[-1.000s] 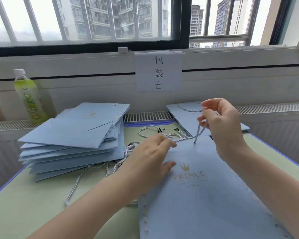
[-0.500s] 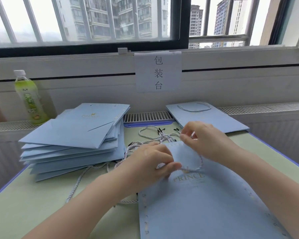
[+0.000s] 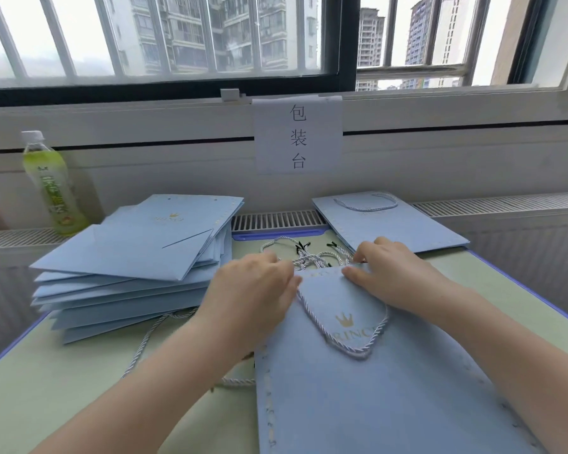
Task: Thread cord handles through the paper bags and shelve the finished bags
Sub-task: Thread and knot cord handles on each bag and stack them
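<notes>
**Both hands at the top edge of a flat blue bag, cord loop lying below the fingers**

Far out to the left of the fingers, a green drink bottle (image 3: 51,185) stands upright on the sill. Nearer, a stack of flat blue bags (image 3: 135,263) sits just left of the left hand, its edges fanned unevenly, with cord tails trailing out from under it across the green table (image 3: 46,388).

The left hand (image 3: 253,290) is seen from the back, knuckles up, its fingers curled down at the top left corner of the bag being worked (image 3: 374,398). The fingertips are hidden beneath the hand, so I cannot tell whether they pinch the cord or only press on the paper. Just beyond the fingers of both hands lies a loose tangle of spare cords (image 3: 312,255) with black tips.

Below and between the fingers, a cord handle (image 3: 354,347) lies in a loop on the bag's face, over the gold crown print, its ends running up toward each hand.

The right hand (image 3: 394,273) rests on the bag's top edge, fingers bent and close together, fingertips touching the paper; what they hold, if anything, is not clear.

Beyond the right hand lies a finished bag (image 3: 391,224), flat, its handle showing. Right of that hand, bare table runs to the blue-trimmed edge.
</notes>
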`<action>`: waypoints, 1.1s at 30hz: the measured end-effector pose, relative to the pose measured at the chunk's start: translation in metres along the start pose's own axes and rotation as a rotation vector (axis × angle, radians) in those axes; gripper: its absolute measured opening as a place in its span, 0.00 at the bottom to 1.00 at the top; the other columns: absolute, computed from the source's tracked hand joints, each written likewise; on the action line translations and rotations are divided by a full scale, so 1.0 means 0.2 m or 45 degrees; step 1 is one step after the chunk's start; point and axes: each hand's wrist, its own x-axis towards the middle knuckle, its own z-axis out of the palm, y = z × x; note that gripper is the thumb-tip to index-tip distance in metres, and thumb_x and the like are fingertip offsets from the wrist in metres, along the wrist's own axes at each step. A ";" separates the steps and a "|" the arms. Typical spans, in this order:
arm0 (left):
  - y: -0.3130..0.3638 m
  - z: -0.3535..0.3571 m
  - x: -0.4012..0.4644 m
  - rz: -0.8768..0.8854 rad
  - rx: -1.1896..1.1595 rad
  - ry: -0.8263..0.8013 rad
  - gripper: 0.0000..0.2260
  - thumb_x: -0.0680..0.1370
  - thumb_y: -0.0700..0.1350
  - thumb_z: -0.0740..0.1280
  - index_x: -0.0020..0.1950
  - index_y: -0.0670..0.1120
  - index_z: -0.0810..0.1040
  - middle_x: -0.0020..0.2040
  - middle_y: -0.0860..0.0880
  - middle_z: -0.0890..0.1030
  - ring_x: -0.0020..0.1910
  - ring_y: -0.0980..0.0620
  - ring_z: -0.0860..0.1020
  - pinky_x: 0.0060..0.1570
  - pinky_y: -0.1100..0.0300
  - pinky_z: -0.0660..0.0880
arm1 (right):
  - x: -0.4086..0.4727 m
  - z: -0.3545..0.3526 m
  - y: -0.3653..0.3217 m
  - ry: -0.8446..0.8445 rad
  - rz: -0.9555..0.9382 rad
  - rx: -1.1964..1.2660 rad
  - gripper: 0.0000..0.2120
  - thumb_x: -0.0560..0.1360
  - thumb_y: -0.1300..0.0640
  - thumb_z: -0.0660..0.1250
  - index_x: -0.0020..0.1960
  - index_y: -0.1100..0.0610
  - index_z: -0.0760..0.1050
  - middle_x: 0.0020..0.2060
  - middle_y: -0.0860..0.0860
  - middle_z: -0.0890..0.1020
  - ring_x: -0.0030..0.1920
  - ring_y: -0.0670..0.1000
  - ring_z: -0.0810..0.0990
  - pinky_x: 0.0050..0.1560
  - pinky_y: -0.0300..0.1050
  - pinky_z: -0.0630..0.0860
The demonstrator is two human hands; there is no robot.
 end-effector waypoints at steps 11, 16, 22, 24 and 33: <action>0.02 0.01 0.00 -0.341 -0.208 -0.378 0.16 0.81 0.52 0.58 0.65 0.46 0.66 0.61 0.46 0.71 0.62 0.45 0.71 0.59 0.55 0.67 | 0.04 0.04 0.03 -0.014 0.000 0.169 0.13 0.80 0.48 0.57 0.45 0.58 0.68 0.44 0.53 0.76 0.49 0.56 0.73 0.48 0.49 0.70; 0.02 0.05 0.00 -0.391 -0.560 -0.266 0.21 0.79 0.49 0.63 0.70 0.49 0.63 0.65 0.48 0.68 0.65 0.50 0.68 0.62 0.60 0.63 | 0.03 0.09 0.02 0.077 -0.029 0.099 0.17 0.81 0.47 0.53 0.44 0.59 0.70 0.42 0.52 0.77 0.46 0.57 0.74 0.42 0.47 0.66; 0.00 0.04 0.03 -0.763 -1.525 -0.059 0.20 0.73 0.42 0.73 0.63 0.43 0.72 0.52 0.45 0.81 0.45 0.52 0.82 0.41 0.63 0.77 | 0.07 0.08 0.09 0.185 0.041 0.294 0.21 0.80 0.52 0.56 0.31 0.57 0.62 0.28 0.51 0.69 0.37 0.57 0.69 0.37 0.48 0.62; 0.00 0.03 0.03 -0.871 -1.824 -0.136 0.16 0.73 0.39 0.72 0.59 0.38 0.75 0.49 0.41 0.83 0.39 0.51 0.83 0.35 0.62 0.79 | 0.08 0.07 0.11 0.229 0.053 0.346 0.20 0.80 0.52 0.56 0.31 0.59 0.64 0.29 0.52 0.71 0.37 0.57 0.69 0.37 0.49 0.63; -0.10 -0.07 0.07 -0.873 -1.853 0.467 0.04 0.78 0.38 0.65 0.50 0.44 0.79 0.39 0.48 0.84 0.34 0.51 0.81 0.40 0.55 0.79 | 0.09 -0.15 0.15 0.545 0.316 1.569 0.12 0.81 0.58 0.55 0.44 0.58 0.75 0.37 0.51 0.78 0.36 0.49 0.74 0.35 0.39 0.70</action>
